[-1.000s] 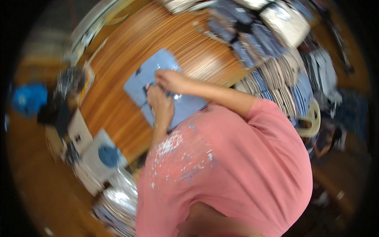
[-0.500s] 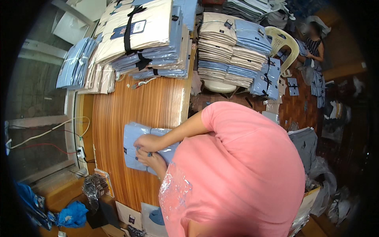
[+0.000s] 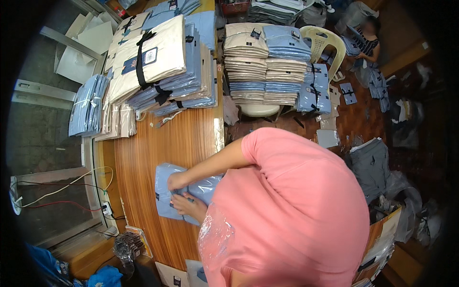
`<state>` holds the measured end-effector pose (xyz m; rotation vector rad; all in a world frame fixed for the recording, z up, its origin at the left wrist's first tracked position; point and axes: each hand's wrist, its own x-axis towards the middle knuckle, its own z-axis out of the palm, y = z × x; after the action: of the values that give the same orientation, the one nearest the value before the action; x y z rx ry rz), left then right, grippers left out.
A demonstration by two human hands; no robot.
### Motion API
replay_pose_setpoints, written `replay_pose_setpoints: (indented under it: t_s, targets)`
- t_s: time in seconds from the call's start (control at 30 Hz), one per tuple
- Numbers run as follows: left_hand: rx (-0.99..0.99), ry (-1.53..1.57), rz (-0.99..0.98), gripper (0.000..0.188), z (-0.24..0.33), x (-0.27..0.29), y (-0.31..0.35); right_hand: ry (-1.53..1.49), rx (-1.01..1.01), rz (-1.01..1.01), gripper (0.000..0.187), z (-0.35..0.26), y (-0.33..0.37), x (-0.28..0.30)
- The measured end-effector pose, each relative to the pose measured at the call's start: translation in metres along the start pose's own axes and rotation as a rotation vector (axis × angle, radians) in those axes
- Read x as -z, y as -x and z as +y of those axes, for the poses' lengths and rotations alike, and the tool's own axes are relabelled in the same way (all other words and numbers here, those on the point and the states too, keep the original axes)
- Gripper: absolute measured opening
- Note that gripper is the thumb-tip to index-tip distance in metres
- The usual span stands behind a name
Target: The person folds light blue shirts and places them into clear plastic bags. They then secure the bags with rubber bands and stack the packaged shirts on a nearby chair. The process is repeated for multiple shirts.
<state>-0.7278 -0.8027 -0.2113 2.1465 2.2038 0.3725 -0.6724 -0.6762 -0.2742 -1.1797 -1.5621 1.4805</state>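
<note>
A bundle of folded light-blue shirts (image 3: 164, 173) in clear plastic lies on the wooden table, with a dark ribbon (image 3: 195, 189) around its middle. My right hand (image 3: 178, 181), the upper of the two, is closed on the ribbon over the bundle, its fingertips partly hidden. Just below it my left hand (image 3: 190, 205), with a ring on one finger, rests on the shirts, fingers bent at the ribbon. Between the hands the ribbon is small and partly covered.
Stacked bagged shirts (image 3: 165, 52) stand at the table's far end. More piles (image 3: 246, 71) rest on a chair beyond its right edge. Cables (image 3: 71, 184) hang by the window at left. A co-worker (image 3: 368, 40) sits at far right; grey clothes (image 3: 368, 167) lie behind me.
My hands have drawn slightly apart on the bundle, the left one now lower and less covered by the right. The whole view has tilted, so the bundle appears lower.
</note>
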Motion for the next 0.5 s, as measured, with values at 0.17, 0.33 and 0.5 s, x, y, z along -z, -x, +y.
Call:
replay_pose_setpoints:
  t_s: [0.17, 0.33, 0.5]
  targets:
    - [-0.081, 0.204, 0.135, 0.033, -0.001, 0.008, -0.007, 0.123, -0.055, -0.439, 0.022, -0.019, -0.012, 0.037]
    - [-0.142, 0.366, -0.018, 0.026, -0.019, 0.014, -0.015, 0.683, 0.436, -0.192, 0.022, -0.062, 0.066, 0.061]
    - [-0.127, 0.429, -0.02, 0.026, -0.021, 0.007, -0.018, 0.485, 0.808, 0.12, 0.014, -0.028, 0.076, 0.038]
